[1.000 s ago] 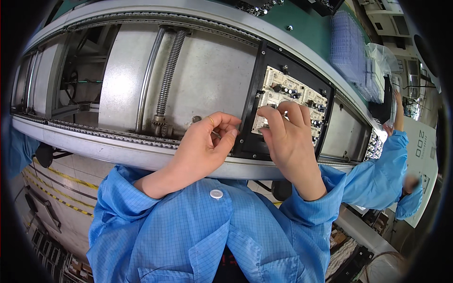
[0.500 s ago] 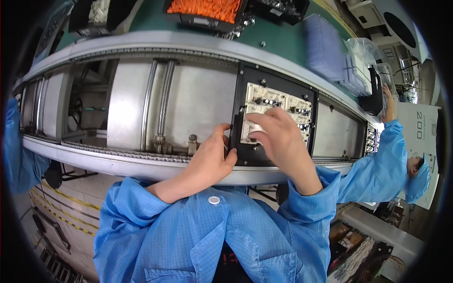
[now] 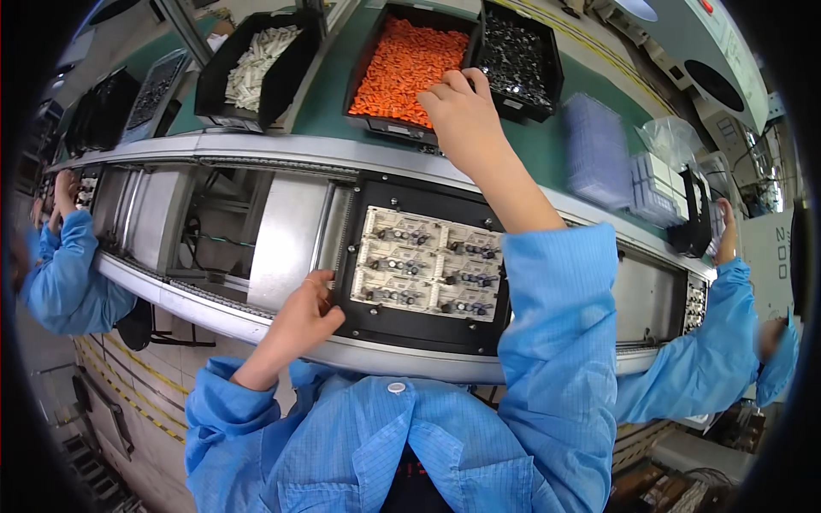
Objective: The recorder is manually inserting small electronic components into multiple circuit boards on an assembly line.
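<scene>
A black square tray [image 3: 368, 321] lies on the conveyor in front of me, carrying a pale panel of circuit boards [image 3: 425, 256] with several rows of small dark parts. My left hand [image 3: 301, 321] is by the tray's left edge, thumb and index finger apart, holding nothing. My right hand [image 3: 462, 111] reaches over the far rail to the right side of a black bin full of small orange parts [image 3: 402, 73], close to a bin of small black parts [image 3: 517, 64]. Its fingers are bent with the tips hidden, so anything between them is not visible.
Metal conveyor rails [image 3: 231, 150] run across. A bin of white parts [image 3: 261, 64] stands far left; stacked clear bluish trays [image 3: 594, 150] and white boxes [image 3: 657, 188] stand right. Co-workers in blue sleeves work at the right [image 3: 705, 316] and left [image 3: 68, 265].
My right hand has left the circuit boards and reached out to the bins. The tray sits farther left in view, and the left hand has moved left beside it, its fingers more apart.
</scene>
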The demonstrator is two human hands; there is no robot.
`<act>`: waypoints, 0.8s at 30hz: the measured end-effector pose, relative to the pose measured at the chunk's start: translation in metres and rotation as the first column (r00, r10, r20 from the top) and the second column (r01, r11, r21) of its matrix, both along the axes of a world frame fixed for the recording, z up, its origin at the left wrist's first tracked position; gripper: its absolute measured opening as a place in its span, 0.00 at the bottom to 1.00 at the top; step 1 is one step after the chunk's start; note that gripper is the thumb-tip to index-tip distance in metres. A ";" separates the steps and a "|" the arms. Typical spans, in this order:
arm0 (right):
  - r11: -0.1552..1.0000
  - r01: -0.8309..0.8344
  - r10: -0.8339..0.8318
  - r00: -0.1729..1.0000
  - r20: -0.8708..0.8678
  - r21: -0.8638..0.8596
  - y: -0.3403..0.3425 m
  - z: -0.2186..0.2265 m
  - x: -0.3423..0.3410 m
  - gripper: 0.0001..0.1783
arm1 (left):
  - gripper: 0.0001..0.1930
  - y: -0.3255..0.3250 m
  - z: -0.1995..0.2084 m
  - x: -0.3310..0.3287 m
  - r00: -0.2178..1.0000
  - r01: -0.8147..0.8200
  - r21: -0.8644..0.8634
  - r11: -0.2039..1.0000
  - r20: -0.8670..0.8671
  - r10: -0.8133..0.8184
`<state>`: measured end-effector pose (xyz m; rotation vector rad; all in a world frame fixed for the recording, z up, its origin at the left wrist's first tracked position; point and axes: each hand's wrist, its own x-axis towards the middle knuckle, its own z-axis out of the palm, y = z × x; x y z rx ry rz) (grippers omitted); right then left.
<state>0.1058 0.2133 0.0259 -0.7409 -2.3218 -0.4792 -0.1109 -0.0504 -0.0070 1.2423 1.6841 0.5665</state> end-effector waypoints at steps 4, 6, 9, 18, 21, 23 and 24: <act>0.932 0.337 -0.245 0.856 0.455 -0.134 0.016 0.033 -0.009 0.15 | 0.25 0.010 0.058 -0.018 0.978 0.111 -0.220 0.969 -0.149 -0.145; 0.905 0.372 -0.223 0.828 0.514 -0.208 0.018 0.052 -0.014 0.13 | 0.22 0.025 0.060 -0.024 0.929 0.171 0.102 0.980 -0.349 -0.126; 0.889 0.370 -0.205 0.849 0.487 -0.270 0.026 0.040 -0.024 0.09 | 0.14 0.091 0.068 -0.019 0.879 0.319 0.575 0.753 -0.476 -0.008; 0.914 0.318 -0.250 0.931 0.268 -0.252 0.040 0.021 -0.028 0.02 | 0.07 0.272 0.037 0.046 0.611 0.573 0.429 0.698 -0.791 -0.016; 0.906 0.296 -0.237 0.947 0.216 -0.302 0.043 0.022 -0.022 0.05 | 0.07 0.289 0.031 0.046 0.629 0.547 0.487 0.680 -0.776 0.049; 0.916 0.216 -0.201 0.976 0.079 -0.338 0.045 0.021 -0.014 0.13 | 0.06 0.297 0.027 0.044 0.623 0.543 0.478 0.691 -0.780 0.050; 0.912 0.218 -0.202 0.976 0.084 -0.347 0.038 0.022 -0.010 0.13 | 0.06 0.299 0.023 0.041 0.684 0.496 0.525 0.691 -0.727 0.062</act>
